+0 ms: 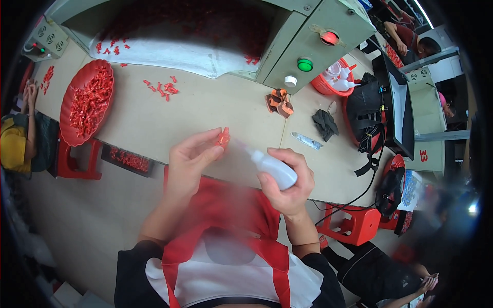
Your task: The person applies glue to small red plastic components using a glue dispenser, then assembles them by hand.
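Between the thumb and fingers of my left hand (191, 159) is a small red plastic piece (223, 137), held upright above the table's near edge. My right hand (291, 182) is wrapped round a white squeeze bottle (276, 169). The bottle tilts, its thin nozzle pointing up and left toward the red piece, with a gap between them. A blur near the nozzle hides its tip. Farther back on the table lies a loose group of similar red pieces (163, 89).
At left, a red scalloped basket (63, 110) holds many red pieces. A green machine (303, 46) with a white-lined opening stands at the back. To the right are a crumpled patterned cloth (280, 102), a dark cloth (324, 124), a red basket of bottles (319, 84) and a black cable (371, 179).
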Tool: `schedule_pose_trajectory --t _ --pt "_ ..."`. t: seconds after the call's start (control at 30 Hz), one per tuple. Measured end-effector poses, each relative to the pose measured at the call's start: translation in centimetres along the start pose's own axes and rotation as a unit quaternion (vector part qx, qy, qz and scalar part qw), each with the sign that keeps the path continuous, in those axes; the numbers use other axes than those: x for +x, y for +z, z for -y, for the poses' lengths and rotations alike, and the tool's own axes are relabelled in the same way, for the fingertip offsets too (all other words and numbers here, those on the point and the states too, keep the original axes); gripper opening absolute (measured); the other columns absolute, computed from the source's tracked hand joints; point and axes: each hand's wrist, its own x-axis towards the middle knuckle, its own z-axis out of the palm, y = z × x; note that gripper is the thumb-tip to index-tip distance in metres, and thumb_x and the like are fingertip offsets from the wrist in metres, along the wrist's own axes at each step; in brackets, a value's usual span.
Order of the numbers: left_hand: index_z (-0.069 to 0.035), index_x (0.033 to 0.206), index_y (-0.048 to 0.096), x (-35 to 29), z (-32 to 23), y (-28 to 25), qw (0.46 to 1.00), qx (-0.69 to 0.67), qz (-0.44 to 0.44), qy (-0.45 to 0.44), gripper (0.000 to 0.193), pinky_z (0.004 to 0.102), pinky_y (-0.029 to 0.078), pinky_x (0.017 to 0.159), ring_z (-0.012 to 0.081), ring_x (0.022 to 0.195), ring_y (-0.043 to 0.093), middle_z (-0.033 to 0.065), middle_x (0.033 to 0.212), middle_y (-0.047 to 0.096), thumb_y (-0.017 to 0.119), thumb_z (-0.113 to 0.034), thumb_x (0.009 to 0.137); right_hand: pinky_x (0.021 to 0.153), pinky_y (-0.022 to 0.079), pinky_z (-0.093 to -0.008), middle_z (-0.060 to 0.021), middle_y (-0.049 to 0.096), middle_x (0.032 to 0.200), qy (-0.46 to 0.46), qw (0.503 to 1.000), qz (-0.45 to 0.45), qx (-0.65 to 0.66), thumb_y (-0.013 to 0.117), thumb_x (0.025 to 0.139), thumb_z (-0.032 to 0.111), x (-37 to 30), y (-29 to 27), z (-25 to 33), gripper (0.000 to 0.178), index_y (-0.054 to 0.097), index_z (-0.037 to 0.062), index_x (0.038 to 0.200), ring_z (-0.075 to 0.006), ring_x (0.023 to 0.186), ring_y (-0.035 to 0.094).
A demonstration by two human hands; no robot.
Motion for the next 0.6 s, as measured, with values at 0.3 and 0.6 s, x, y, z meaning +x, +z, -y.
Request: schedule_pose_trajectory --t 0.3,0.6 --pt "0.003 0.117 0.051 0.5 0.1 0.1 0.98 -0.149 0.03 -0.132 0.036 0.0234 0.052 0.075 0.0163 0.084 0.063 0.0121 0.1 0.062 0.056 0.001 0.082 0.057 0.051 -0.0269 -0.0123 0.065 0.083 -0.115 0.992 -0.042 -0.026 0.072 0.061 0.007 -0.1 0.3 0.6 0.038 0.057 -0.0019 0.095 -0.0219 0.065 0.065" --pt "0.002 0.124 0.046 0.3 1.1 -0.4 0.946 -0.247 0.091 -0.192 0.04 0.0328 0.045 0.089 0.0162 0.1 0.057 0.0083 0.119 0.053 0.053 -0.015 0.089 0.064 0.051 -0.0252 -0.0121 0.063 0.088 0.043 0.996 -0.057 0.044 0.068 0.071 0.005 -0.1 0.7 0.7 0.036 0.055 -0.0023 0.104 -0.0159 0.073 0.063"
